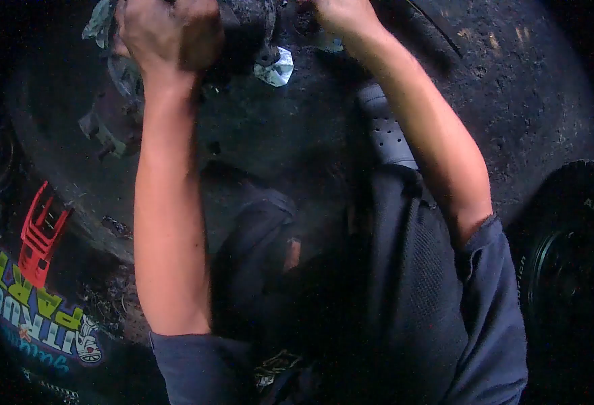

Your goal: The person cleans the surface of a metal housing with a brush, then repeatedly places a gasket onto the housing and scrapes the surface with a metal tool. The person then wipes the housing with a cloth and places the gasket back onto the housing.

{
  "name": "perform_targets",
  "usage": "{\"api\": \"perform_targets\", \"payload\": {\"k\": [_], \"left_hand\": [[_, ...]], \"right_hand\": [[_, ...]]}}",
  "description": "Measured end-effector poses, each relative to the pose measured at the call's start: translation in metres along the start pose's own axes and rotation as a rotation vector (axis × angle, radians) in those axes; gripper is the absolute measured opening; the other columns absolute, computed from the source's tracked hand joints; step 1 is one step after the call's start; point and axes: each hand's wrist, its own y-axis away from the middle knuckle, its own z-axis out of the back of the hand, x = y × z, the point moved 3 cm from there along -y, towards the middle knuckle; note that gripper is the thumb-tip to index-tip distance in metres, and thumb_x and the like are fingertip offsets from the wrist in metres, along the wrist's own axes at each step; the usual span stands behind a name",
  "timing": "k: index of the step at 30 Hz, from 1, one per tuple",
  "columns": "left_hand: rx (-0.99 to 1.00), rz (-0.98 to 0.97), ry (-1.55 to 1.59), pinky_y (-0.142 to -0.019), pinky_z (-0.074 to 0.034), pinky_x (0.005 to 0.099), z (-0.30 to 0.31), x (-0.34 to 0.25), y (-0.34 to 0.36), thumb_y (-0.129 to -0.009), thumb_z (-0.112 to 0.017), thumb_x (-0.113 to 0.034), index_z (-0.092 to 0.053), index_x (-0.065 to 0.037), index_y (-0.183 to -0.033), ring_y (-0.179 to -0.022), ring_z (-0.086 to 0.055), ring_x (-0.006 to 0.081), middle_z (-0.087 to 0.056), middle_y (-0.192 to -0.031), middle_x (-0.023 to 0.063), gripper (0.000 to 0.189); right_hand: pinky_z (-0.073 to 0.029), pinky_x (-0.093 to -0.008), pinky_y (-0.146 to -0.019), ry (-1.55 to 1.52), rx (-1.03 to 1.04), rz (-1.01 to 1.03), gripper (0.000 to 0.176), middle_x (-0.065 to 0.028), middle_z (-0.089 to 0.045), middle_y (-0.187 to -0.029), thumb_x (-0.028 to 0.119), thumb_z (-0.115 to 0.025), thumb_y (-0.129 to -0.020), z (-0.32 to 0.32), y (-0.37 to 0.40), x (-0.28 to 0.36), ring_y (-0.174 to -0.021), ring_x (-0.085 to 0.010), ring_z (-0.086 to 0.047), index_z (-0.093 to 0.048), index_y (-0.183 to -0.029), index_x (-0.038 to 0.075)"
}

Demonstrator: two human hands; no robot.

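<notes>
At the top left of the head view, my left hand (170,30) is closed, its fingers curled over a dark part; what it grips is not clear. My right hand (344,13) reaches the top edge, with its fingers cut off by the frame. Between the hands hangs a dark metal part (268,37), worn and greasy-looking. Just below it lies a pale, crumpled piece (277,67) on the dark ground. A whitish-green scrap (98,23) is left of my left hand.
A grey perforated shoe (385,131) is below my right forearm. Dark metal parts (104,128) lie at left, a red plastic object (42,236) farther down. Colourful lettering (34,304) shows at lower left, and a tyre (560,250) stands at right.
</notes>
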Motion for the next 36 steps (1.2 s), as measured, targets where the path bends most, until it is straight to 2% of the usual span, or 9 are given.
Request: {"api": "perform_targets", "payload": {"k": [4,6,8,19,24,28,31,33,36], "left_hand": [[-0.012,0.029,0.082,-0.091,-0.041,0.0403,0.001,-0.001,-0.001,-0.087,-0.039,-0.026,-0.052,0.017,-0.113,-0.100,-0.056,0.0421,-0.056,-0.106,0.0341,0.052],[0.105,0.103,0.024,-0.088,-0.042,0.0404,0.008,-0.011,-0.003,-0.087,-0.039,-0.027,-0.052,0.017,-0.113,-0.097,-0.057,0.0422,-0.057,-0.103,0.0339,0.053],[0.074,0.098,0.055,-0.089,-0.042,0.0398,0.004,-0.008,-0.003,-0.087,-0.039,-0.028,-0.052,0.017,-0.112,-0.098,-0.056,0.0420,-0.057,-0.103,0.0338,0.053],[0.037,0.169,0.015,-0.094,-0.039,0.0390,-0.001,0.006,0.002,-0.089,-0.040,-0.028,-0.053,0.013,-0.113,-0.106,-0.054,0.0413,-0.057,-0.111,0.0303,0.049],[0.128,0.062,0.050,-0.084,-0.041,0.0432,0.014,-0.023,-0.001,-0.091,-0.034,-0.023,-0.057,0.008,-0.099,-0.093,-0.056,0.0410,-0.057,-0.099,0.0293,0.039],[0.128,-0.037,-0.019,-0.090,-0.044,0.0463,-0.001,0.013,-0.005,-0.084,-0.041,-0.011,-0.058,0.002,-0.085,-0.099,-0.055,0.0488,-0.062,-0.104,0.0239,0.021],[0.180,-0.133,-0.130,-0.078,-0.048,0.0476,-0.003,0.022,-0.006,-0.082,-0.045,-0.009,-0.059,0.000,-0.086,-0.087,-0.059,0.0448,-0.063,-0.090,0.0245,0.017],[-0.007,-0.482,-0.248,-0.066,-0.051,0.0452,-0.005,0.021,-0.004,-0.081,-0.049,-0.005,-0.060,-0.001,-0.085,-0.076,-0.062,0.0412,-0.062,-0.082,0.0247,0.013],[-0.007,-0.490,-0.278,-0.065,-0.052,0.0442,-0.006,0.030,-0.005,-0.080,-0.049,-0.003,-0.060,-0.001,-0.085,-0.075,-0.063,0.0397,-0.063,-0.081,0.0232,0.012]], "right_hand": [[-0.044,-0.0384,-0.053,-0.410,0.153,-0.278,0.020,-0.0130,-0.063,-0.067,0.015,-0.060,-0.077,-0.002,-0.005,-0.003,-0.054,-0.0235,-0.058,-0.067,-0.078,-0.005],[-0.039,-0.0375,-0.047,-0.372,0.075,-0.236,0.018,-0.0115,-0.062,-0.070,0.013,-0.059,-0.079,-0.007,-0.007,-0.003,-0.051,-0.0220,-0.053,-0.067,-0.077,-0.002],[-0.036,-0.0375,-0.044,-0.329,0.144,-0.479,0.016,-0.0109,-0.060,-0.067,0.012,-0.057,-0.079,-0.001,-0.002,-0.003,-0.050,-0.0216,-0.050,-0.066,-0.076,-0.002],[-0.041,-0.0403,-0.050,-0.193,0.107,-0.328,0.020,-0.0139,-0.060,-0.066,0.013,-0.056,-0.075,-0.006,-0.009,0.000,-0.056,-0.0242,-0.055,-0.066,-0.073,-0.005],[-0.040,-0.0391,-0.050,-0.281,0.144,-0.380,0.019,-0.0127,-0.059,-0.068,0.012,-0.056,-0.075,-0.010,-0.003,0.000,-0.059,-0.0217,-0.055,-0.065,-0.075,-0.005],[-0.039,-0.0382,-0.049,-0.569,0.107,-0.422,0.019,-0.0116,-0.058,-0.067,0.013,-0.055,-0.077,-0.019,0.002,0.004,-0.059,-0.0214,-0.055,-0.064,-0.073,-0.003],[-0.042,-0.0391,-0.053,-0.393,0.074,-0.384,0.022,-0.0148,-0.061,-0.075,0.014,-0.053,-0.079,-0.018,-0.003,0.000,-0.064,-0.0229,-0.059,-0.064,-0.077,-0.004],[-0.044,-0.0400,-0.057,-0.428,-0.029,-0.464,0.025,-0.0178,-0.063,-0.081,0.015,-0.052,-0.081,-0.021,-0.003,0.006,-0.069,-0.0240,-0.061,-0.063,-0.083,-0.007],[-0.047,-0.0398,-0.061,-0.312,-0.045,-0.402,0.027,-0.0186,-0.064,-0.083,0.016,-0.052,-0.083,-0.013,-0.001,0.022,-0.073,-0.0256,-0.063,-0.063,-0.085,-0.008]]}}
